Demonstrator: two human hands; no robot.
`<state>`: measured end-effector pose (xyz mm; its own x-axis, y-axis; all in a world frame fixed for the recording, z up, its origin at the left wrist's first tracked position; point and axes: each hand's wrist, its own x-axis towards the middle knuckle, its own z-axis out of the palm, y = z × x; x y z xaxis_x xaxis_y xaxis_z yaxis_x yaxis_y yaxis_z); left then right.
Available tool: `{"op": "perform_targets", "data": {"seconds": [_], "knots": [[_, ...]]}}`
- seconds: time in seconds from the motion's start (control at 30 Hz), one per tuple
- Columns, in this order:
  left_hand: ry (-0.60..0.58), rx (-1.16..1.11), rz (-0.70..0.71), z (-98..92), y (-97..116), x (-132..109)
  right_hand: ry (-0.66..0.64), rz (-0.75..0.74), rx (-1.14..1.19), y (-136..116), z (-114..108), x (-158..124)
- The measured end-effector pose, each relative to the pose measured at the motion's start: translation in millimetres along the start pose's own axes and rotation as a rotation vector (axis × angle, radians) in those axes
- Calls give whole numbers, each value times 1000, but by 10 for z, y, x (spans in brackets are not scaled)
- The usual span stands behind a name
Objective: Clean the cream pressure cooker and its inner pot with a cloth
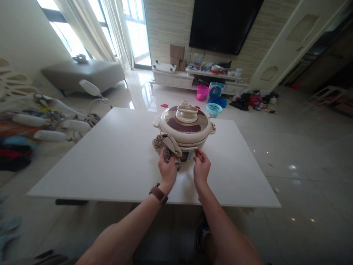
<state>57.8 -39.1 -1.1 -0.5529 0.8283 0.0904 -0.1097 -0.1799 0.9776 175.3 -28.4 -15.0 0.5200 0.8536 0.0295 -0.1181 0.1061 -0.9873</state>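
A cream electric cooker (182,137) with a glass lid (168,117) stands on the white table (124,158). The lid is on, and a knob (187,113) rises from its middle. My left hand (167,170) is closed on a bunched brown and beige cloth (172,145), which lies against the cooker's front left and covers part of it. At the right end of the front control panel (187,155), my right hand (202,167) has its fingers curled against the cooker's edge. The fingertips are partly hidden. A brown-strapped watch (159,193) is on my left wrist.
Beyond the table, a light blue basket (214,110) and a pink basket (202,93) stand on the floor. A low white cabinet (176,81) with clutter runs along the wall. Left of the table are a lamp with white shades (77,126) and a grey bench (85,75).
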Motion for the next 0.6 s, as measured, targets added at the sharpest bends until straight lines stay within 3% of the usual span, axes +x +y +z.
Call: {"op": "perform_targets", "data": {"seconds": [0.6], "knots": [[-3, 12, -21, -5, 24, 24, 3, -10, 14, 10, 20, -30]]}}
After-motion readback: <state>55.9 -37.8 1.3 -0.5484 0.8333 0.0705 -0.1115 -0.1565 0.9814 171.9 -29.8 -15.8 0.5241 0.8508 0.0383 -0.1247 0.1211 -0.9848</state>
